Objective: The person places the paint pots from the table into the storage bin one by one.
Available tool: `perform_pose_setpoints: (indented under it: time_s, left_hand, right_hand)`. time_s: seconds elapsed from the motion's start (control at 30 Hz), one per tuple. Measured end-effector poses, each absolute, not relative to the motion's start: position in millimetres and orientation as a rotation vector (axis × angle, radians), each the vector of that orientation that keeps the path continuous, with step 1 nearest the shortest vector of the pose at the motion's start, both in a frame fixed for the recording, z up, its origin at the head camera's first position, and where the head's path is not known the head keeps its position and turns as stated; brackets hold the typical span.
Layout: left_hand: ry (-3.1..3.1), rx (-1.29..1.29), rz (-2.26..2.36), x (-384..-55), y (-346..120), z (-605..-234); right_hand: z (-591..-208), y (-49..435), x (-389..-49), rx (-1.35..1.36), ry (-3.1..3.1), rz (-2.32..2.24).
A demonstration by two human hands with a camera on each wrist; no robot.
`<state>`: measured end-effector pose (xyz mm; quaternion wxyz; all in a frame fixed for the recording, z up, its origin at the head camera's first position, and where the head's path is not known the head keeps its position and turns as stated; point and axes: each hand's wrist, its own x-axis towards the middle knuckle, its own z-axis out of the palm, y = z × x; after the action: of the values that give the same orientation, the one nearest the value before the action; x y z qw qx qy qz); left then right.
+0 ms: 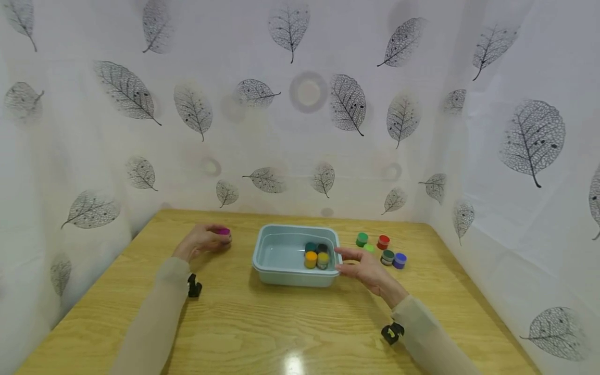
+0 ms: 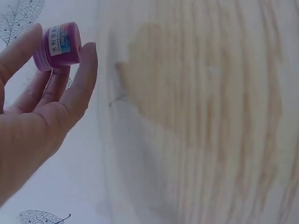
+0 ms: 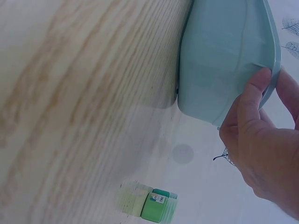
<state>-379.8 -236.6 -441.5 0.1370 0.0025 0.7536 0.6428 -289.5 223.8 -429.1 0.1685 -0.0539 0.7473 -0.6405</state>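
In the head view my left hand (image 1: 202, 241) is at the table's left side, well apart from the light blue plastic basin (image 1: 294, 278). It holds a small magenta paint jar (image 2: 63, 44) between thumb and fingers, its printed label showing in the left wrist view. My right hand (image 1: 369, 272) pinches the basin's right rim, with the thumb and fingers on either side of the wall. Inside the basin, at its right end, several paint jars sit together, among them an orange jar (image 1: 310, 259) and a yellow jar (image 1: 323, 260).
Right of the basin stand several more jars: a green jar (image 1: 362, 239), a red jar (image 1: 383, 241), a light green jar (image 1: 369, 248), a dark green jar (image 1: 387, 257) and a blue jar (image 1: 400, 260). A leaf-patterned curtain (image 1: 300, 135) borders the wooden table (image 1: 262, 328).
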Motion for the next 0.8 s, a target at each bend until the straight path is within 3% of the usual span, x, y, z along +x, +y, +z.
perform_pose_setpoints:
  time_s: [0.8]
  left_hand:
    - [2.148, 0.282, 2.020, -370, -205, -431]
  right_hand:
    - [-427, 223, -289, -0.125, 2.119, -1.823]
